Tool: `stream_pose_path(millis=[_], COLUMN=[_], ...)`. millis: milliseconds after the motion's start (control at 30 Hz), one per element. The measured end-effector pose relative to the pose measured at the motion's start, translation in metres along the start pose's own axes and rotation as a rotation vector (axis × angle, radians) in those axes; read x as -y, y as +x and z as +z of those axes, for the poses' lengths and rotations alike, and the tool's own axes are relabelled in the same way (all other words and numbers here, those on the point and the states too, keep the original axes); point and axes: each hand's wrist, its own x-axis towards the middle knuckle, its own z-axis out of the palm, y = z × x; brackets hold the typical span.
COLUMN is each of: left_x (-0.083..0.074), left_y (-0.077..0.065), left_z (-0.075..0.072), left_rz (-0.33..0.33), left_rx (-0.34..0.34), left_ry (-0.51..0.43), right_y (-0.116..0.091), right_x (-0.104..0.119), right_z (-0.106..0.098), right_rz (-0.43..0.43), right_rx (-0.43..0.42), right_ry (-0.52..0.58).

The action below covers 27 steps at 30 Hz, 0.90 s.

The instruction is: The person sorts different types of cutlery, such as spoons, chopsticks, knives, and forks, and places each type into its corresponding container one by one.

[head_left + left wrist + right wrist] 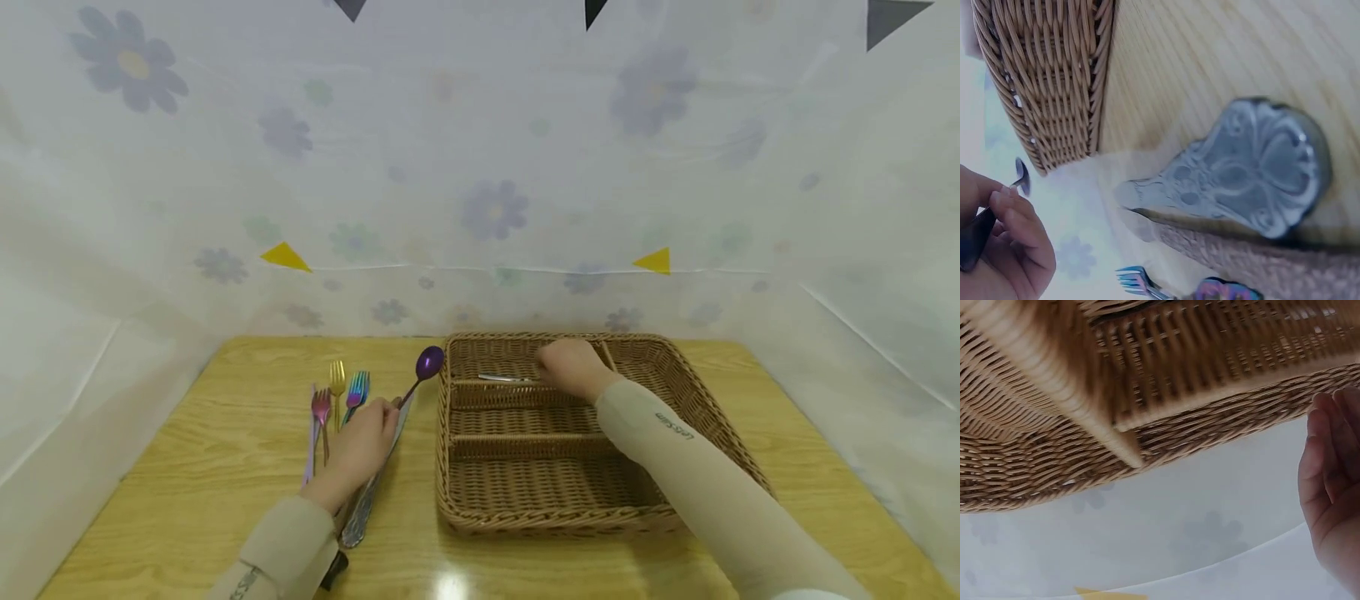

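Note:
My left hand [367, 446] pinches a purple spoon [430, 363] by its dark handle, bowl pointing up beside the basket's left rim. Under that hand lie a silver knife with an ornate handle [1235, 169] and a brown textured handle [1229, 250]. To the left are a pink fork [321, 404], a gold fork [337, 379] and a rainbow fork [358, 390]. My right hand [573, 367] is over the back compartment of the wicker basket [555, 523]. A thin silver utensil [504, 378] shows right beside its fingers; I cannot tell whether they hold it.
Wicker dividers [525, 439] split the basket's left part into three compartments, with a long one along the right side. A black handle end [335, 571] lies at the table's [187, 467] front. White flowered fabric [487, 167] encloses the back and sides.

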Motion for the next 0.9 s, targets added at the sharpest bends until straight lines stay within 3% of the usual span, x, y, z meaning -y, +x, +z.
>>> stream_pose_path(millis=[167,533,733,900], left_x=[-0.010,-0.024,-0.032,-0.036], left_y=[-0.005,-0.014,-0.014,-0.011], left_z=[-0.003,-0.001,0.001,0.005], left_rz=[0.007,0.059,0.157,0.281], left_rx=[0.001,0.024,0.059,0.049], left_ry=[-0.010,0.024,0.088,0.179], right_y=[-0.004,-0.007,-0.009,-0.011], right_x=[0.017,0.057,0.070,0.079], right_z=[-0.006,-0.015,-0.018,-0.021], right_rz=[-0.060,-0.248,-0.329,-0.366], right_rx=[-0.022,-0.177,-0.193,-0.149], right_ry=[-0.024,-0.104,-0.125,-0.122])
